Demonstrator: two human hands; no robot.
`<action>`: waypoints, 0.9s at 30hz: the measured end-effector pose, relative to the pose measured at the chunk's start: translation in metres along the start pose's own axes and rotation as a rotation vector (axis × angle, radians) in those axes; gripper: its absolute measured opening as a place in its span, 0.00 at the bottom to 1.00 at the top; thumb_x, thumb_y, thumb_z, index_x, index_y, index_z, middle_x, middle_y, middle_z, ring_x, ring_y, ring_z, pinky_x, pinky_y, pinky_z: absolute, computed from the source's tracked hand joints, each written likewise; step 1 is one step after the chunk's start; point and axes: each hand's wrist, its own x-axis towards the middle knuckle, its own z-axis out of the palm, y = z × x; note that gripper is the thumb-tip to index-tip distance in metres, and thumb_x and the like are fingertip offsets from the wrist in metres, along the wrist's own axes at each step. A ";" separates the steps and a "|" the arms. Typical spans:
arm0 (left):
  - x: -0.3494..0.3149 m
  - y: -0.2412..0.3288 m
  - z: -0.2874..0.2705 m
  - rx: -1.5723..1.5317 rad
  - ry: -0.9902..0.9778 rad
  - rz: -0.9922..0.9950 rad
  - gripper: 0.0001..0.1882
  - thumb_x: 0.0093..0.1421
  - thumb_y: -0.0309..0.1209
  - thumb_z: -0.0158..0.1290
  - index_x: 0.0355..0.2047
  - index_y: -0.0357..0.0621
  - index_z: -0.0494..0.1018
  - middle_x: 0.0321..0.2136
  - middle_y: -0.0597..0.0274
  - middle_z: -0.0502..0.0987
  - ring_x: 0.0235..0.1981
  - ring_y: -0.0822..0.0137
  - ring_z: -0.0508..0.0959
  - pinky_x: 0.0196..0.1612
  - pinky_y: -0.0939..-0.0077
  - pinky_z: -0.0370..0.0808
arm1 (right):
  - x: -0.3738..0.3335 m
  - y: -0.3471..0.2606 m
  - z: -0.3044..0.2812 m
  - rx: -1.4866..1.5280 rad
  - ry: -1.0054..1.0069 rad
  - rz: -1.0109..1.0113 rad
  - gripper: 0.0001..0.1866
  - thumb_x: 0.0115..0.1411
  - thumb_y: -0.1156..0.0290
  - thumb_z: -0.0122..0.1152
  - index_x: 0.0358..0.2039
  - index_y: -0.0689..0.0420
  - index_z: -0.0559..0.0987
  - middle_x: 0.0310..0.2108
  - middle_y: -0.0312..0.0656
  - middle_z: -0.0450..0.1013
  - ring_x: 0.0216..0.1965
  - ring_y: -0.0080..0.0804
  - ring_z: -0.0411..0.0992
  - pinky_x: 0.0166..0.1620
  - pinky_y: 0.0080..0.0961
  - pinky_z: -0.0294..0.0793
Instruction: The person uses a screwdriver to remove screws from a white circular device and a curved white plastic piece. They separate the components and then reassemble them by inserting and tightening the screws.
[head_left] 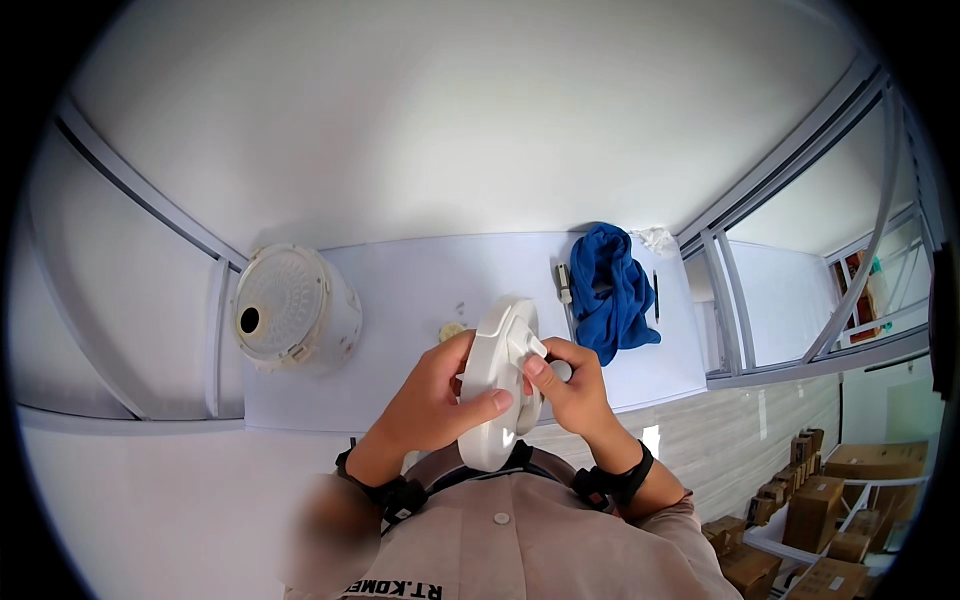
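A round white plastic part (490, 415), disc-like with a raised piece on one face, is held on edge in front of my chest, over the near side of the table. My left hand (432, 395) closes round its left rim, thumb lying across the edge. On the other side my right hand (575, 393) grips the raised piece, its thumb pressed against it. A small rounded grey-white end (561, 371) shows beside my right fingers; whether it belongs to the part I cannot tell. Behind the part, a small yellowish piece (452, 330) lies on the table, partly covered.
A white lidded bucket (345, 315) with a dark hole in its lid stands on the table's (400, 270) left. To the right lie a bunched blue cloth (612, 300), a grey-handled tool (564, 285), a thin dark pen-like stick (656, 297) and crumpled white material (656, 239). Cardboard boxes (812, 510) sit lower right.
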 end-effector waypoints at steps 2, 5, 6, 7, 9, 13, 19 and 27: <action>0.000 0.000 -0.001 -0.048 -0.038 -0.012 0.28 0.63 0.34 0.63 0.60 0.36 0.69 0.45 0.60 0.80 0.47 0.68 0.79 0.47 0.70 0.78 | 0.002 0.001 0.000 0.061 -0.002 0.011 0.18 0.65 0.57 0.70 0.39 0.61 0.82 0.27 0.34 0.78 0.32 0.21 0.74 0.39 0.22 0.73; 0.000 -0.001 -0.001 -0.040 -0.019 -0.003 0.30 0.63 0.37 0.62 0.61 0.37 0.68 0.46 0.59 0.80 0.49 0.67 0.79 0.48 0.69 0.78 | 0.005 0.000 0.002 0.092 0.038 -0.003 0.17 0.66 0.59 0.69 0.44 0.61 0.80 0.30 0.34 0.79 0.33 0.20 0.74 0.40 0.21 0.73; -0.001 -0.001 -0.001 -0.048 -0.006 -0.019 0.30 0.63 0.37 0.62 0.61 0.37 0.68 0.46 0.59 0.80 0.49 0.68 0.79 0.48 0.69 0.78 | 0.005 0.000 0.003 0.091 0.059 -0.013 0.18 0.65 0.60 0.70 0.46 0.61 0.79 0.31 0.35 0.79 0.33 0.20 0.74 0.40 0.20 0.73; -0.001 0.001 0.000 -0.056 0.008 -0.034 0.29 0.63 0.38 0.62 0.61 0.37 0.68 0.46 0.59 0.79 0.49 0.68 0.79 0.48 0.69 0.78 | 0.006 0.000 0.003 0.096 0.049 -0.010 0.17 0.64 0.62 0.70 0.46 0.60 0.78 0.32 0.35 0.79 0.33 0.20 0.74 0.40 0.21 0.73; 0.000 0.002 0.000 -0.058 0.033 -0.062 0.29 0.64 0.38 0.61 0.61 0.37 0.68 0.46 0.59 0.79 0.49 0.68 0.78 0.49 0.70 0.77 | 0.005 0.001 0.000 0.103 0.032 -0.005 0.17 0.63 0.66 0.70 0.48 0.60 0.77 0.33 0.36 0.79 0.34 0.20 0.74 0.39 0.21 0.73; 0.002 -0.001 0.000 -0.041 0.074 -0.092 0.28 0.65 0.37 0.60 0.61 0.36 0.69 0.46 0.59 0.79 0.47 0.68 0.78 0.49 0.71 0.76 | 0.003 0.000 0.001 0.118 0.011 0.086 0.18 0.59 0.71 0.70 0.49 0.59 0.77 0.33 0.37 0.80 0.32 0.21 0.75 0.36 0.22 0.74; 0.005 -0.018 -0.006 -0.058 0.074 -0.176 0.29 0.63 0.32 0.58 0.63 0.35 0.67 0.48 0.55 0.78 0.48 0.67 0.78 0.52 0.69 0.75 | 0.011 0.015 0.008 -0.204 0.190 -0.252 0.14 0.55 0.71 0.73 0.42 0.60 0.82 0.30 0.41 0.80 0.27 0.27 0.76 0.34 0.23 0.73; 0.011 -0.041 -0.001 0.507 0.313 0.031 0.35 0.57 0.30 0.64 0.65 0.39 0.67 0.56 0.42 0.74 0.57 0.50 0.76 0.59 0.60 0.73 | 0.018 0.013 0.004 -0.802 0.186 -0.425 0.19 0.50 0.61 0.74 0.41 0.56 0.85 0.24 0.37 0.77 0.24 0.37 0.76 0.34 0.31 0.68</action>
